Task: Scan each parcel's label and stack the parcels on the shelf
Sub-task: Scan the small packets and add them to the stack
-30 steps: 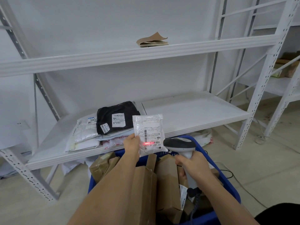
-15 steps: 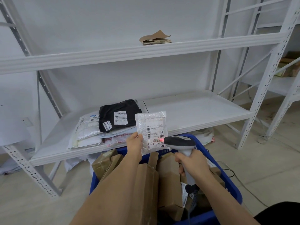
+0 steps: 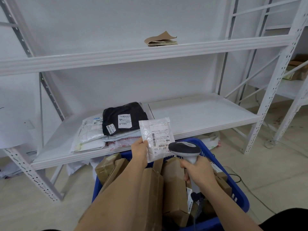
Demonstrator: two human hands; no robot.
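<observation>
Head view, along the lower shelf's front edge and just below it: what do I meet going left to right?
White mailer stack → black parcel → left hand → small white parcel → barcode scanner → bare lower shelf

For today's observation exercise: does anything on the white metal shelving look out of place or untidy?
Yes: a crumpled brown paper packet lies alone on the upper shelf, one flap sticking up, while the parcel stack sits on the lower shelf.

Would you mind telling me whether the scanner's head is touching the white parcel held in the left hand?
Cannot tell. In the head view the scanner overlaps the lower right corner of the white parcel, which the left hand pinches, so neither contact nor gap shows.
</observation>
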